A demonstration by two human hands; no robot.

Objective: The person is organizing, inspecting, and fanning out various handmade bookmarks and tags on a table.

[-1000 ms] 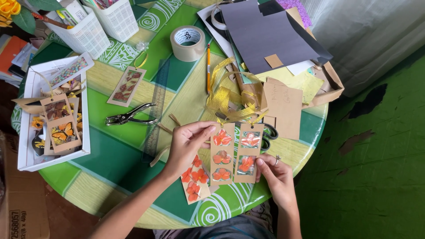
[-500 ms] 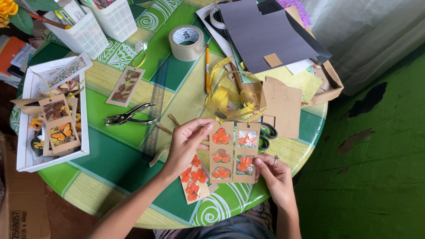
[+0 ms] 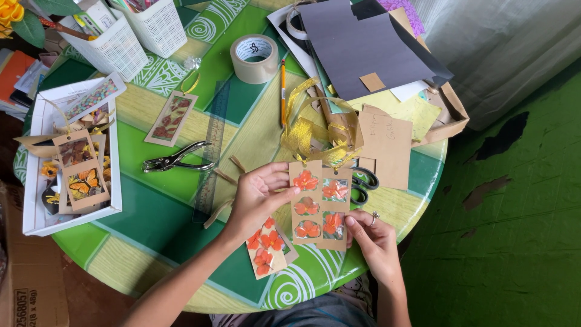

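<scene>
1. Bookmarks: two brown card bookmarks (image 3: pixel 319 206) with pressed orange flowers are held side by side above the desk (image 3: pixel 163 200).
2. Left hand (image 3: pixel 257 197) pinches the left edge of the pair; right hand (image 3: pixel 372 236) grips the lower right corner.
3. Third flower bookmark (image 3: pixel 266 248) lies on the desk under the left hand.
4. Step, as I judge it: comparing or aligning finished pieces.
5. Hole punch (image 3: pixel 175 160) and gold ribbon (image 3: pixel 311 130) lie near.

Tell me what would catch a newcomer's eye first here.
Two brown card bookmarks with orange pressed flowers, held side by side by the left hand and the right hand near the table's front edge. Behind them lie a tangle of gold ribbon and a roll of tape.
</scene>
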